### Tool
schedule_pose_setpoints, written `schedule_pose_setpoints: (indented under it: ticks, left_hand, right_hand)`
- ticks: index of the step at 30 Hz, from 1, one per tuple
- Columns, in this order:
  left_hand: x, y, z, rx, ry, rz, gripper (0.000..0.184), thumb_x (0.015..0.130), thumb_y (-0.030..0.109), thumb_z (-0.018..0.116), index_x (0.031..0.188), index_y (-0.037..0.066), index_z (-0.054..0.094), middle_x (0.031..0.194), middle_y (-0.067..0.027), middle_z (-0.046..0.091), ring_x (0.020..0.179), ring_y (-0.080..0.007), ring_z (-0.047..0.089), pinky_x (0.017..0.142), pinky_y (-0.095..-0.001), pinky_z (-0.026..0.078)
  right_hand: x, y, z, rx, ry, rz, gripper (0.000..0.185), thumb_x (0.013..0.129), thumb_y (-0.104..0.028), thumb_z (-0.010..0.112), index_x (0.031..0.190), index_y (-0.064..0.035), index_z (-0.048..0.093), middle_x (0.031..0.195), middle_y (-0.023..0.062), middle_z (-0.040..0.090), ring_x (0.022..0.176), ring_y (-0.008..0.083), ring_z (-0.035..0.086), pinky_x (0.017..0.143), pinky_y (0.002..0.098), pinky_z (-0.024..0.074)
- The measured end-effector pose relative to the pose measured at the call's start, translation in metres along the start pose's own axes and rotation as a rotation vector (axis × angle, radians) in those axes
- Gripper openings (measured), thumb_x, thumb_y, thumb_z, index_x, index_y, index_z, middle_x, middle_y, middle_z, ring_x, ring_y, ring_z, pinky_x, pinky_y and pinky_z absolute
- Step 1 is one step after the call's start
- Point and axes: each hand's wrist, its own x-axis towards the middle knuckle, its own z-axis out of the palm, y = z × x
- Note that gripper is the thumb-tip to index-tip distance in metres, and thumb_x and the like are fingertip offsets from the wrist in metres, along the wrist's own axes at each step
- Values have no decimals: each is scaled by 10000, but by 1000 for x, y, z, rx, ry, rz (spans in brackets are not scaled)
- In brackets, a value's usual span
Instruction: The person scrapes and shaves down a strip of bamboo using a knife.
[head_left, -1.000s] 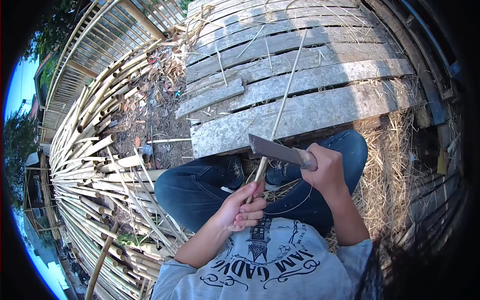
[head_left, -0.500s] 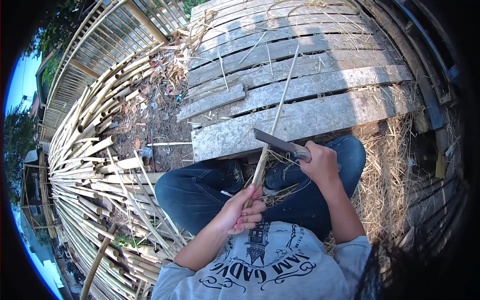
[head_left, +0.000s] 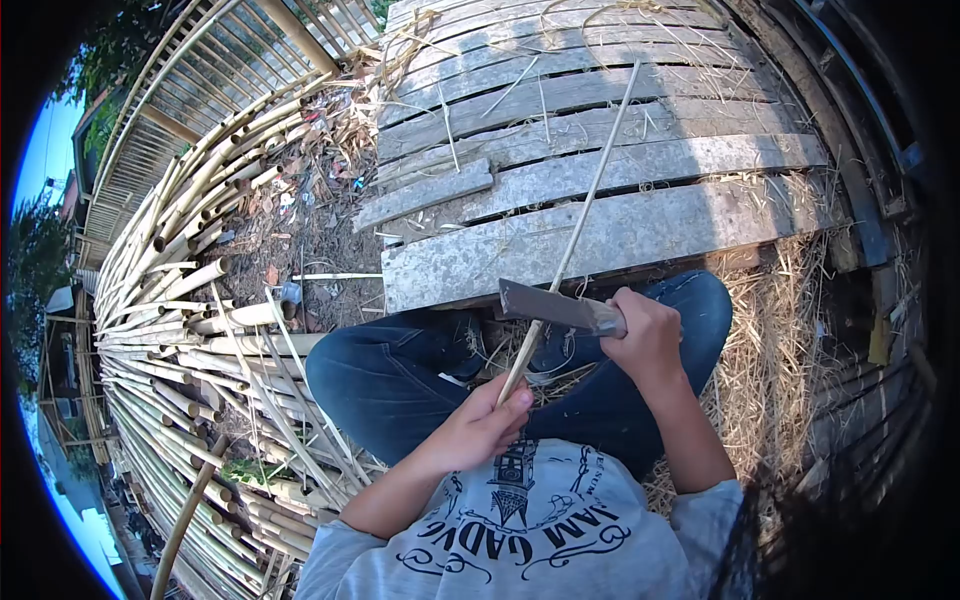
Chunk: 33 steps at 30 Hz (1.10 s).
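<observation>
Planks [head_left: 470,264]; grips [head_left: 484,424] [head_left: 645,336] closed (on strip [head_left: 586,201], knife [head_left: 548,307]).

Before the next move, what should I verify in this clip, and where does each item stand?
1. Left hand gripping the long strip near its lower end: ok.
2. Right hand closed on the knife: ok.
3. Left hand apart from the knife: ok.
4. Knife touching the strip: cannot tell; it crosses over it in view.
5. Planks free of scraps: not ok; thin pieces lie there.
</observation>
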Motion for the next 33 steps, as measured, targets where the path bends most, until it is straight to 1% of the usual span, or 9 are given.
schedule_pose_setpoints:
  ticks: [3, 7, 10, 14, 18, 22, 26, 31, 33]
  left_hand:
    - [9, 4, 0, 36, 62, -9, 190, 1073, 313, 408, 982, 146, 416, 628, 84, 283, 482, -27, 235, 415, -215, 206]
    - [10, -6, 2, 66, 23, 32, 177, 1074, 308, 406, 1002, 148, 425, 625, 85, 289, 477, -20, 242, 408, -207, 201]
    - [8, -3, -3, 112, 117, 4, 195, 1077, 322, 388, 979, 154, 397, 626, 73, 274, 487, -34, 225, 411, -220, 196]
    - [7, -9, 9, 186, 135, 87, 188, 1077, 307, 386, 991, 142, 414, 621, 72, 285, 487, -28, 236, 405, -216, 189]
    - [6, -3, 5, 247, 202, 103, 174, 1077, 283, 389, 1000, 130, 419, 623, 71, 294, 488, -24, 251, 409, -211, 197]
    - [4, -8, 7, 370, 159, 183, 167, 1075, 270, 395, 996, 124, 416, 625, 72, 300, 485, -25, 248, 408, -213, 194]
    - [4, -12, 2, 326, 127, 130, 170, 1075, 257, 397, 967, 125, 398, 626, 71, 304, 482, -27, 248, 406, -216, 196]
    - [2, -12, -2, 107, 80, 34, 176, 1074, 268, 402, 954, 141, 382, 620, 69, 299, 478, -34, 246, 398, -222, 194]
    - [2, -14, -3, 143, 92, 49, 181, 1074, 269, 402, 949, 140, 384, 618, 71, 296, 478, -34, 244, 397, -224, 186]
  right_hand:
    - [8, 12, -5, -180, -20, 31, 181, 630, -95, 716, 733, -74, 569, 653, 105, 610, 637, 327, 646, 575, 419, 507]
    - [1, 5, 11, 84, -46, -176, 181, 644, -90, 708, 739, -59, 558, 676, 132, 625, 658, 355, 647, 585, 439, 511]
    - [13, 36, 15, -191, -4, 190, 218, 634, -122, 732, 741, -77, 547, 671, 108, 627, 652, 329, 656, 582, 435, 512]
    - [-2, 2, 10, 38, -124, -197, 159, 698, -119, 697, 765, -51, 570, 657, 148, 624, 654, 365, 645, 590, 452, 509]
    - [20, 34, 9, -210, -50, 114, 233, 623, -109, 735, 755, -93, 543, 636, 96, 587, 619, 322, 638, 571, 431, 506]
    - [1, 0, 5, 62, -169, -175, 191, 670, -131, 703, 775, -62, 561, 692, 155, 640, 662, 375, 648, 599, 456, 519]
    - [29, 36, 9, -243, -93, 170, 237, 675, -150, 728, 813, -59, 558, 695, 146, 645, 654, 354, 661, 608, 454, 531]
    - [-2, 2, 13, -64, -303, -162, 244, 682, -168, 728, 804, -69, 542, 666, 132, 629, 643, 358, 660, 607, 459, 538]
    - [0, 12, 22, -11, -244, -101, 226, 700, -176, 717, 807, -71, 548, 663, 145, 632, 640, 378, 654, 609, 470, 535]
